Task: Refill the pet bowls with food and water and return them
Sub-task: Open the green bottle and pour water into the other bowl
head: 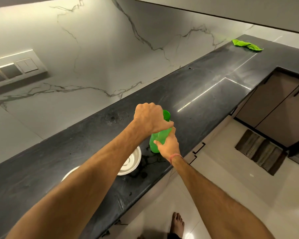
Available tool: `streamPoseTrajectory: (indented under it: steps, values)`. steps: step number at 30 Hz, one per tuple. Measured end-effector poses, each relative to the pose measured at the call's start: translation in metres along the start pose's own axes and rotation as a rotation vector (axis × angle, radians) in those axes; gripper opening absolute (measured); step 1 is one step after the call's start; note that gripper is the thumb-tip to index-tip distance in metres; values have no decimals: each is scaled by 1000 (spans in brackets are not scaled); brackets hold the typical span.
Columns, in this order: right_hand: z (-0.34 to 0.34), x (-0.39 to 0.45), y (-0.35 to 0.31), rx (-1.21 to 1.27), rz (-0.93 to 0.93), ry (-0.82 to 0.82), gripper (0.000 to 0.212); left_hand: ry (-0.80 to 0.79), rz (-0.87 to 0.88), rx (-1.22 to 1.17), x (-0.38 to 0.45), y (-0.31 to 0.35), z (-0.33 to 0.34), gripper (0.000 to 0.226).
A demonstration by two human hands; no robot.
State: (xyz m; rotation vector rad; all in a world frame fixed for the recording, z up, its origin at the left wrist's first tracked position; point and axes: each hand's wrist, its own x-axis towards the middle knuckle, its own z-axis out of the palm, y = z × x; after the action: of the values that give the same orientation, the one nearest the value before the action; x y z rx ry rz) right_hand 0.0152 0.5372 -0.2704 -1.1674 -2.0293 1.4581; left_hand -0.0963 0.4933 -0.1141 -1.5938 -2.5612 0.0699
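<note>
We have the green bottle upright on the dark worktop, just right of the white bowls. Our right hand curls round its body; our left hand grips the cap, probably. Smooth thin plastic, likely slippery and sloshing, so hold mid-body.

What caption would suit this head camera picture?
Both hands work a green bottle on the dark counter beside two white bowls.
</note>
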Motion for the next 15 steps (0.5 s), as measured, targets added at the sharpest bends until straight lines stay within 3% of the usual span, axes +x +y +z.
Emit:
streamPoseTrajectory:
  steps: [3, 6, 8, 11, 15]
  values:
    - [-3, 1, 0, -22, -9, -34, 91, 50, 185, -159, -2, -11, -10, 11]
    - [-2, 0, 0, -12, 8, -45, 91, -174, 327, -181, 4, -26, -12, 56]
    - [-2, 1, -1, -12, 14, -55, 91, -243, 317, -223, 6, -31, -12, 58]
    - [-3, 2, -1, -19, 14, -68, 92, -212, 226, -219, 9, -29, -6, 45]
    - [-2, 0, 3, -16, -1, -63, 95, 28, -113, -143, 8, -15, 2, 62]
